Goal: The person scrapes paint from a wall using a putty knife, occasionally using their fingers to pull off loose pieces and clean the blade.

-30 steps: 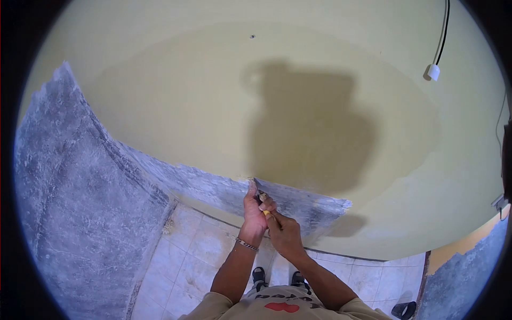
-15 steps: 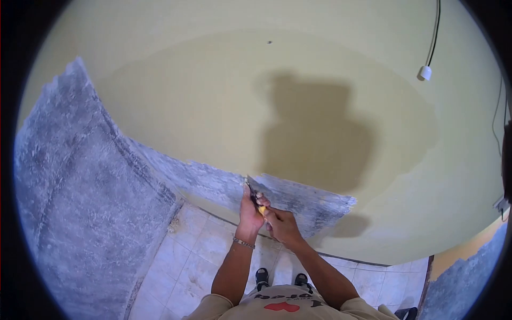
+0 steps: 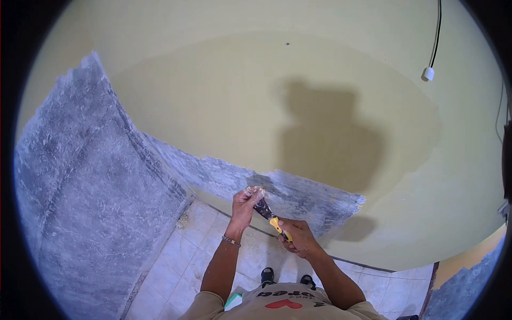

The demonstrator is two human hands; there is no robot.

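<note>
Pulling the yellow-handled metal scraper (image 3: 272, 218) back off the scraped grey wall (image 3: 298, 194), the right hand (image 3: 298, 237) grips its handle while the left hand (image 3: 246, 200) pinches paint residue from the blade.

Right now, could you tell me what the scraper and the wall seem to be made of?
The scraper: a dull dark blade, probably metal, on a yellow handle that looks plastic, held in the right hand. The wall: smooth matte yellow paint over rough grey plaster or cement, laid bare where the paint is off.
</note>
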